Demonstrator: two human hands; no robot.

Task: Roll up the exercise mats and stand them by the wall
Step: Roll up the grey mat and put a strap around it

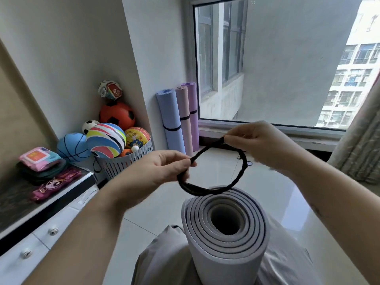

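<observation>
black band (244,166) pinched by left hand (164,167) and right hand (257,140), held open, perhaps touching rolled mat (224,262).

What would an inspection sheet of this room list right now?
Surface: glossy pale tiled floor.
Job's things: grey mat rolled, upright, no band on it; black band held open above its top; blue mat, pink mat and purple mat stand rolled and banded by the wall.
Clutter: basket heaped with balls; wipes pack on the counter.
Grippers: left hand and right hand each pinch the band.
Cables: nothing seen.
Surroundings: window, curtain.
</observation>
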